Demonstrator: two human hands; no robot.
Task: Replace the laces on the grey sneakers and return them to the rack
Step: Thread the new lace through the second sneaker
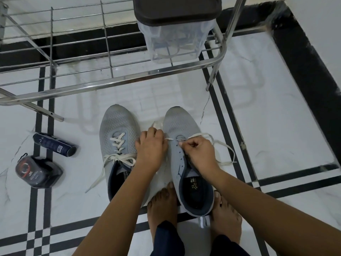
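Two grey sneakers stand side by side on the tiled floor, toes pointing away from me. The left sneaker (118, 137) is laced with a cream lace tied in a bow. On the right sneaker (181, 124) a cream lace (219, 143) runs through the lowest eyelets only, and its free end trails on the floor to the right. My left hand (150, 146) pinches one lace end beside the shoe's left eyelets. My right hand (200, 152) pinches the lace at the right eyelet row. The steel shoe rack (118, 81) stands just beyond the sneakers.
A clear bin (175, 36) with a dark lid sits on the rack's right end, with laces inside. A dark spray can (55, 145) lies on the floor to the left, beside a dark pouch (36, 172). My bare feet (163, 209) flank the right sneaker's heel.
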